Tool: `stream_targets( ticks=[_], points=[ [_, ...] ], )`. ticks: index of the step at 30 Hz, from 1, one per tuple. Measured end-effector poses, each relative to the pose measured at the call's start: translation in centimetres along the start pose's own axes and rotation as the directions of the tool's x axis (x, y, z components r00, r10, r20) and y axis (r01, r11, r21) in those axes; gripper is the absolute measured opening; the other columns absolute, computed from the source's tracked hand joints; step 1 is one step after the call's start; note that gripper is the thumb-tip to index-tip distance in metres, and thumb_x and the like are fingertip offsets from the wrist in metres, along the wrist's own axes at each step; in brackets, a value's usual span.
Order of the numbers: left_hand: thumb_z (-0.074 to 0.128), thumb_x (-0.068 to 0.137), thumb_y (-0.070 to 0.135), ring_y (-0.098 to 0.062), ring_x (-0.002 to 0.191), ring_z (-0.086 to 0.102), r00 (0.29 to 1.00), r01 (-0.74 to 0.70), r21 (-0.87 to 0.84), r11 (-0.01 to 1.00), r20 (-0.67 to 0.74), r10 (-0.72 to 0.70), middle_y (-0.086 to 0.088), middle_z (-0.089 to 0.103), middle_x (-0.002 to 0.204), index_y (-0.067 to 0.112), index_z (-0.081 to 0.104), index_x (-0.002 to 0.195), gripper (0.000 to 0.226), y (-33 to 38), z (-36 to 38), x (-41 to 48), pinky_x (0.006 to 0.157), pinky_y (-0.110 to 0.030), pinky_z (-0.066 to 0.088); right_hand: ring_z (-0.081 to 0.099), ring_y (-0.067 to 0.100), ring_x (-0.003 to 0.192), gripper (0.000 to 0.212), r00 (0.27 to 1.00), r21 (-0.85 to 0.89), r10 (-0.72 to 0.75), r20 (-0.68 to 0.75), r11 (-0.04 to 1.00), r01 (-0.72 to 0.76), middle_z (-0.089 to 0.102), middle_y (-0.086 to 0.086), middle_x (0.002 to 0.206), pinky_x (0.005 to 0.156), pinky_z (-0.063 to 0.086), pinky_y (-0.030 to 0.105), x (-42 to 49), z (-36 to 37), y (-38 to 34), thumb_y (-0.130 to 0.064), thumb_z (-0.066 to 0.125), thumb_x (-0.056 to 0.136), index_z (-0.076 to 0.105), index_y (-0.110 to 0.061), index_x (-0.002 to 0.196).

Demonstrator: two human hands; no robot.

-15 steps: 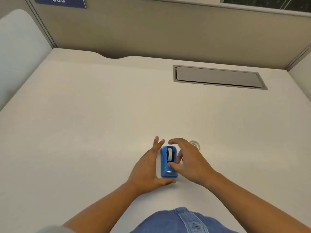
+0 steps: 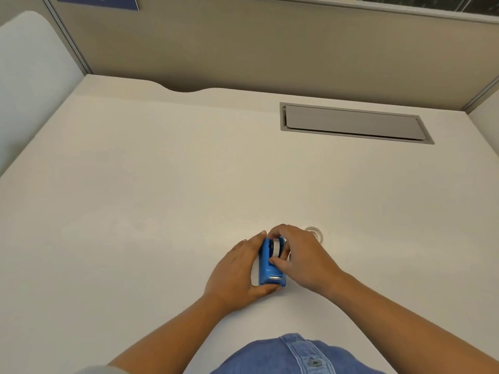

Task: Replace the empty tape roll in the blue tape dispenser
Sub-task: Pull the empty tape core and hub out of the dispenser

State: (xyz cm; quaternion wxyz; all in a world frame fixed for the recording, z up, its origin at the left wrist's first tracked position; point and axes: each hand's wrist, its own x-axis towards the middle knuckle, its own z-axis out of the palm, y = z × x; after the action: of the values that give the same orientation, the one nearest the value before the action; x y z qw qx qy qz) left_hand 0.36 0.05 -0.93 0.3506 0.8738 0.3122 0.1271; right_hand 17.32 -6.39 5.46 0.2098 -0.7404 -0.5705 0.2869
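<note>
Blue dispenser (image 2: 270, 268) gripped by both hands (image 2: 237, 268), right fingers (image 2: 278, 261) pinching its roll (image 2: 276, 248); clear ring (image 2: 314, 232) behind.

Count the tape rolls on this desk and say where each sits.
2: one tape roll seated in the blue dispenser; a second clear roll beyond the right hand, partly hidden.

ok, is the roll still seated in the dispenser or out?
In. The roll sits in the blue dispenser, right hand fingers pinching it, left hand bracing the body. Empty or full: cannot tell.
</note>
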Motion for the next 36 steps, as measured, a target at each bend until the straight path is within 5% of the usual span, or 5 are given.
stream_targets(
  ticks=[7, 11, 17, 24, 36],
  points=[
    [0.061, 0.070, 0.076, 0.002, 0.130, 0.039, 1.000, 0.002, 0.022, 1.000, -0.002, -0.002, 0.019, 0.038, 0.150, 0.042, 0.010, 0.149, 0.101, -0.1, 0.2, -0.1, 0.103, -0.013, 0.028, 0.054, -0.005, 0.083, 0.032, 0.999, -0.042, -0.042, 0.027, 0.998, 0.043, 0.059, -0.018, 0.103, 0.076, 0.044, 0.011, -0.2, -0.4, 0.0, -0.022, 0.073, 0.081, 0.064, -0.034, 0.109],
    [0.061, 0.071, 0.076, 0.001, 0.131, 0.039, 1.000, -0.008, 0.028, 1.000, -0.009, 0.008, 0.019, 0.037, 0.152, 0.040, 0.013, 0.149, 0.098, -0.2, 0.2, 0.0, 0.106, -0.017, 0.034, 0.051, -0.011, 0.074, 0.028, 0.998, -0.130, -0.044, 0.044, 0.990, 0.049, 0.061, -0.016, 0.102, 0.081, 0.028, -0.002, 0.2, -1.1, -0.5, -0.022, 0.073, 0.080, 0.067, -0.033, 0.105],
    [0.060, 0.069, 0.078, -0.002, 0.129, 0.043, 1.000, -0.002, 0.010, 1.000, -0.019, 0.002, 0.018, 0.042, 0.149, 0.043, 0.017, 0.146, 0.096, 0.0, 0.1, 0.0, 0.106, -0.023, 0.040, 0.049, 0.003, 0.077, 0.026, 0.993, -0.243, -0.040, 0.110, 0.968, 0.066, 0.057, -0.014, 0.098, 0.069, 0.034, 0.013, 1.1, -1.8, -1.2, -0.026, 0.071, 0.079, 0.066, -0.032, 0.104],
    [0.062, 0.069, 0.077, 0.000, 0.123, 0.045, 1.000, -0.001, 0.009, 1.000, -0.031, 0.002, 0.019, 0.045, 0.144, 0.046, 0.018, 0.144, 0.093, 0.2, 0.1, 0.0, 0.101, -0.017, 0.037, 0.057, 0.010, 0.089, 0.029, 0.985, -0.307, -0.001, 0.172, 0.950, 0.054, 0.057, -0.013, 0.106, 0.084, 0.050, 0.040, 1.4, -2.5, -1.9, -0.032, 0.069, 0.080, 0.063, -0.039, 0.108],
    [0.063, 0.071, 0.074, -0.002, 0.125, 0.045, 1.000, -0.018, 0.000, 1.000, -0.019, 0.018, 0.018, 0.044, 0.146, 0.041, 0.022, 0.144, 0.090, 0.4, -0.3, 0.0, 0.103, -0.024, 0.042, 0.049, 0.008, 0.083, 0.028, 0.980, -0.259, -0.010, 0.197, 0.964, 0.061, 0.051, -0.013, 0.104, 0.077, 0.047, 0.028, 1.1, -2.7, -2.2, -0.022, 0.070, 0.081, 0.065, -0.034, 0.106]
  ],
)
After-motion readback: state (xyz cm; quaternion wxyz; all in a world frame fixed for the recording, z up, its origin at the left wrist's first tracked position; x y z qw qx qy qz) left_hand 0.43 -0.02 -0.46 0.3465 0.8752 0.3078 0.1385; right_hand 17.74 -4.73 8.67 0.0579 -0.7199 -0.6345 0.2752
